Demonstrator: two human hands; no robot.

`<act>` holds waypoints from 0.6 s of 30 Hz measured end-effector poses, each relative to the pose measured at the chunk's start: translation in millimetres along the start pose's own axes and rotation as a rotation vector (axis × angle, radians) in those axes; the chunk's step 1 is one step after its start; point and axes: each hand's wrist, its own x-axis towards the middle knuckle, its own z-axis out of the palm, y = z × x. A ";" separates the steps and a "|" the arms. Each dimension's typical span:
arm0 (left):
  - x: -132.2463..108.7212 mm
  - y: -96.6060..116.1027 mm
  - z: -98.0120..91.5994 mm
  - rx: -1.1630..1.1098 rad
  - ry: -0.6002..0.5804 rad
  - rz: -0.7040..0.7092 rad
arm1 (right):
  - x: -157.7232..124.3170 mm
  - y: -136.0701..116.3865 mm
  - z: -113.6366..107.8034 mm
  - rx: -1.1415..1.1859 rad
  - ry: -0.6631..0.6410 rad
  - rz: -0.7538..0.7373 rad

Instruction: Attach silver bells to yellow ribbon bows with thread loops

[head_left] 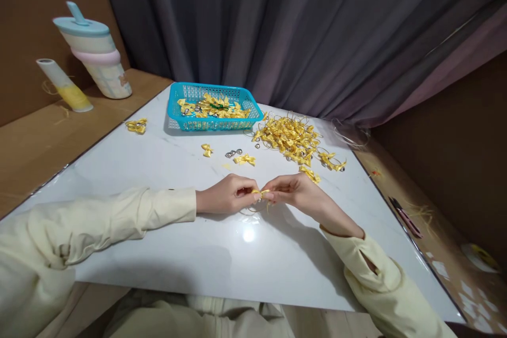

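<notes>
Between both hands, just above the white tabletop, is a small yellow ribbon bow point(260, 193) with a thin cord loop hanging below it. My left hand point(227, 194) pinches its left side between thumb and finger. On the other side, the thumb and fingers of my right hand point(299, 194) grip its right end. Fingertips cover much of the bow. Beyond the hands lie several silver bells point(233, 153), a loose bow point(244, 159) and another bow point(206, 150). More yellow bows point(310, 174) rest just past my right hand.
A blue plastic basket point(216, 125) holding bows and bells stands at the back. To its right is a heap of corded yellow bows point(289, 136). A tumbler point(99, 58) and a yellow-wrapped tube point(65, 86) stand left; pink-handled scissors point(406, 217) lie right.
</notes>
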 end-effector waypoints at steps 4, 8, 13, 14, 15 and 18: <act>1.1 1.3 -0.8 0.001 -0.003 -0.018 | -1.2 4.2 3.9 0.132 0.047 0.007; 2.0 1.4 -2.0 -0.042 -0.019 -0.054 | -2.1 6.1 6.3 0.197 0.084 0.001; 2.6 2.0 -4.2 -0.121 -0.042 -0.081 | -3.4 7.0 7.1 0.231 0.120 0.008; 2.7 2.2 -4.3 -0.121 -0.042 -0.079 | -3.9 6.8 7.0 0.239 0.120 0.010; 2.8 2.4 -4.3 -0.115 -0.041 -0.078 | -4.5 6.5 6.8 0.248 0.120 0.010; 2.9 2.3 -3.0 -0.074 -0.032 -0.082 | -5.6 5.4 6.6 0.268 0.125 0.014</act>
